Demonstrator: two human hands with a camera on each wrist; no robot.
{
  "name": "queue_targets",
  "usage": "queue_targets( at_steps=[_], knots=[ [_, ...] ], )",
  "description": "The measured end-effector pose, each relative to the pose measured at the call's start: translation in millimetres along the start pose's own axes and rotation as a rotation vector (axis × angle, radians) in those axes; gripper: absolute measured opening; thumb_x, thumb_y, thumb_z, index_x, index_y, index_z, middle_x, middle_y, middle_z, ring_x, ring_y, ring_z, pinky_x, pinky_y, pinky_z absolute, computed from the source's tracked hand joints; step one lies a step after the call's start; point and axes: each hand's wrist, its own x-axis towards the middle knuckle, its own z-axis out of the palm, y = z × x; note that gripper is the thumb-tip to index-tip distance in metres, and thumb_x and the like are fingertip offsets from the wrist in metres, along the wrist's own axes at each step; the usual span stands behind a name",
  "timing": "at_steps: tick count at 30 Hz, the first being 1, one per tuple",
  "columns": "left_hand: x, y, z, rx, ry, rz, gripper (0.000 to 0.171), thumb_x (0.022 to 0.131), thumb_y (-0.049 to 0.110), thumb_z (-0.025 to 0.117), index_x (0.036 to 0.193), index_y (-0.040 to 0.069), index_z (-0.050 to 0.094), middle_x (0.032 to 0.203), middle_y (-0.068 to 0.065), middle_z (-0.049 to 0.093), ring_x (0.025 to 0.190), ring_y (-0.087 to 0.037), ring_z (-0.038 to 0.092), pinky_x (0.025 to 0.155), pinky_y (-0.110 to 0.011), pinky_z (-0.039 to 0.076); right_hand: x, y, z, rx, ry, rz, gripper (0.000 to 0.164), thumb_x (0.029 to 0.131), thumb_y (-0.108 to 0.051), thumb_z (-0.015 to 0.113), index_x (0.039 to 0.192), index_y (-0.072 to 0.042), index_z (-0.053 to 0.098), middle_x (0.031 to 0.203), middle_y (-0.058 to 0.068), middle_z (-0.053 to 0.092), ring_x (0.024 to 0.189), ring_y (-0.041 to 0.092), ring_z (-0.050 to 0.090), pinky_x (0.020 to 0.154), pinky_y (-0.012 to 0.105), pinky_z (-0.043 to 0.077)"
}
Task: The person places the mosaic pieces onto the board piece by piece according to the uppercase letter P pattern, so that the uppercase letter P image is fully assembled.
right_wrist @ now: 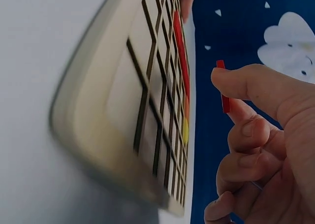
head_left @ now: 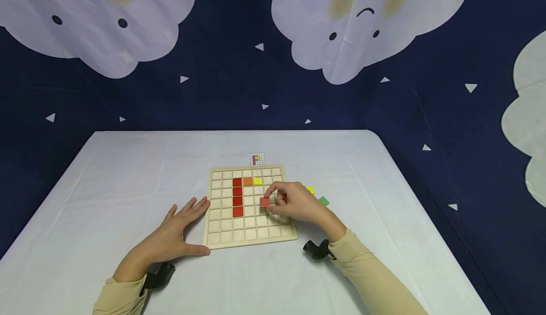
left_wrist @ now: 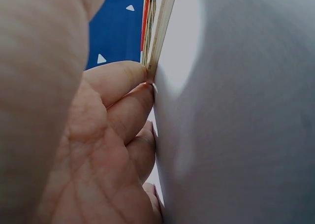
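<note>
A wooden grid board (head_left: pixel 251 245) lies on the white table. Four red tiles, so several, form a column (head_left: pixel 237 201) in it, with an orange tile (head_left: pixel 248 181) and a yellow tile (head_left: pixel 258 181) beside the top one. My right hand (head_left: pixel 296 202) pinches a loose red square tile (head_left: pixel 265 202) between thumb and forefinger. In the right wrist view that tile (right_wrist: pixel 226 104) is held edge-on, apart from the board. My left hand (head_left: pixel 175 234) rests with fingers spread at the board's left edge, its fingertips right at the rim in the left wrist view.
A small pattern card (head_left: pixel 257 159) with a coloured grid lies behind the board. To the right of the board, partly behind my right hand, are a yellow piece (head_left: pixel 310 189) and a green piece (head_left: pixel 324 201). A dark blue cloth with clouds hangs behind the table.
</note>
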Motion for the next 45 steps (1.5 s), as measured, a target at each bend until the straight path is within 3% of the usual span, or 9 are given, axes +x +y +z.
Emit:
queue_targets(
  at_steps=[10,22,45],
  knots=[
    [-0.4,2.2,0.0,0.01,0.0,-0.011,0.123,0.068,0.054,0.098,0.167,0.009,0.04,0.174,-0.016,0.036,0.164,-0.05,0.022,0.126,-0.08,0.004,14,-18,22,-0.049,-0.048,-0.049,0.023,0.092,-0.02,0.084,0.113,-0.016,0.074,0.061,-0.012,0.047,0.056,0.0,0.043,0.064,0.02,0.041],
    [0.2,1.4,0.5,0.012,-0.003,-0.017,0.123,0.069,0.054,0.098,0.167,0.009,0.039,0.174,-0.016,0.035,0.164,-0.05,0.022,0.126,-0.08,0.004,23,-33,40,-0.088,-0.106,-0.05,0.027,0.091,-0.023,0.087,0.113,-0.015,0.075,0.06,-0.014,0.048,0.054,-0.002,0.044,0.059,0.018,0.038],
    [-0.2,0.9,-0.4,0.012,-0.002,-0.008,0.123,0.069,0.055,0.098,0.167,0.01,0.039,0.175,-0.016,0.035,0.164,-0.05,0.022,0.125,-0.081,0.005,25,-41,50,-0.125,-0.145,-0.053,0.022,0.09,-0.022,0.087,0.108,-0.017,0.075,0.062,-0.013,0.051,0.055,-0.002,0.045,0.057,0.017,0.037]
  ],
)
